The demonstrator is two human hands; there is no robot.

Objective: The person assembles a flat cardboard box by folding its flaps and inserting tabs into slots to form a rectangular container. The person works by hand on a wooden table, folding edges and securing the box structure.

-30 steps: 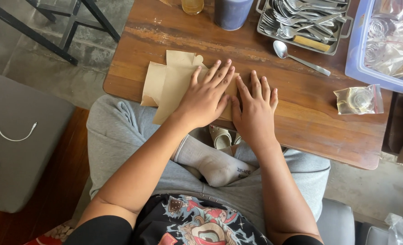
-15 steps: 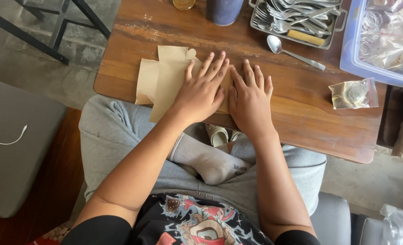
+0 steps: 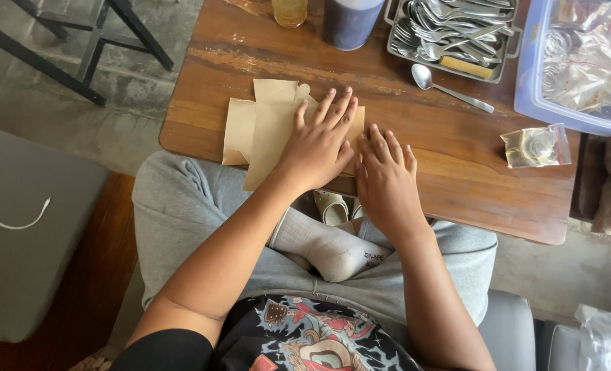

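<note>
Paper sheets (image 3: 268, 124) under hands, nr table edge (image 3: 189, 148)

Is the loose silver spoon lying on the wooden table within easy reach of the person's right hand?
Probably yes. The right hand lies flat on the wooden table, and the loose silver spoon lies just beyond it with only bare wood between them.

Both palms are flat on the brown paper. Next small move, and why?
Probably slide the right hand outward along the tan paper sheets to flatten them: the left hand already pins the stack to the wooden table, and the sheets lie overlapped and uneven.
</note>
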